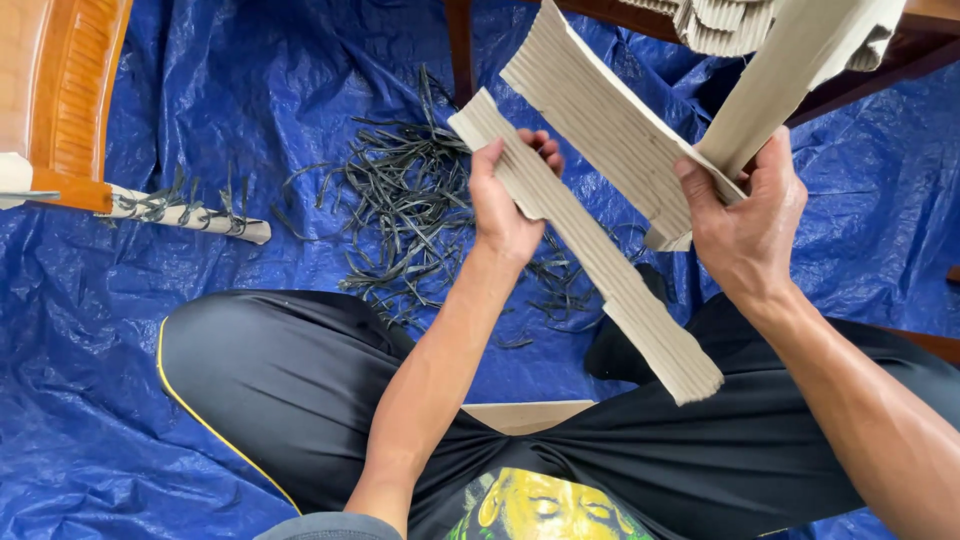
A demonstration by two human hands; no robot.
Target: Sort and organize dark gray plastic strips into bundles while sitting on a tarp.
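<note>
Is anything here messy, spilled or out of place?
Yes: a loose heap of dark plastic strips lies scattered over the blue tarp, strands pointing every way, beyond the left hand. Both hands hold ribbed cardboard strips: the left hand's long strip and the right hand's piece look intact.

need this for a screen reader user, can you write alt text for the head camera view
Seen from above, a seated person's left hand grips a long stack of pale grey corrugated cardboard strips, while the right hand holds a second, wider stack of the same cardboard. A pile of thin dark plastic straps lies on the blue tarpaulin beyond their black-trousered knees.
</note>
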